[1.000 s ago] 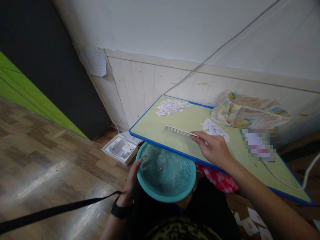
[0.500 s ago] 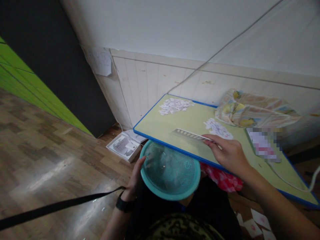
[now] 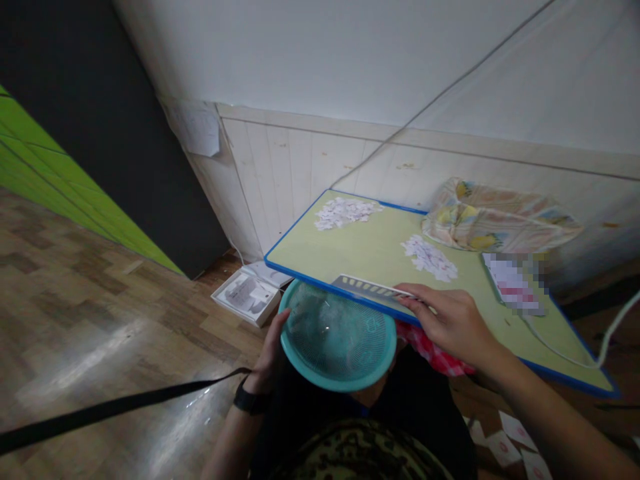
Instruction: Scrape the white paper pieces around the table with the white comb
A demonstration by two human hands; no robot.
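Head view: nearest me, at about 6 o'clock, my left hand (image 3: 270, 357) has its fingers curled on the rim of a teal mesh basket (image 3: 337, 337), which I hold just under the near edge of the tabletop (image 3: 380, 243). A few pale scraps lie inside the basket. At 4 o'clock from the basket, my right hand (image 3: 453, 320) rests at the tabletop's near edge, fingers (image 3: 407, 300) closed on one end of a flat ruler (image 3: 373, 288) that lies along that blue edge, right above the basket. Farther on, at 1 o'clock from the ruler, a small heap of paper bits (image 3: 429, 257) sits on the tabletop; a second heap (image 3: 345, 212) lies at the far left corner, around 11 o'clock. A patterned cloth bundle (image 3: 500, 223) sits against the wall at 2 o'clock. On the floor at 9 o'clock from the basket lies an open white box (image 3: 247, 293).
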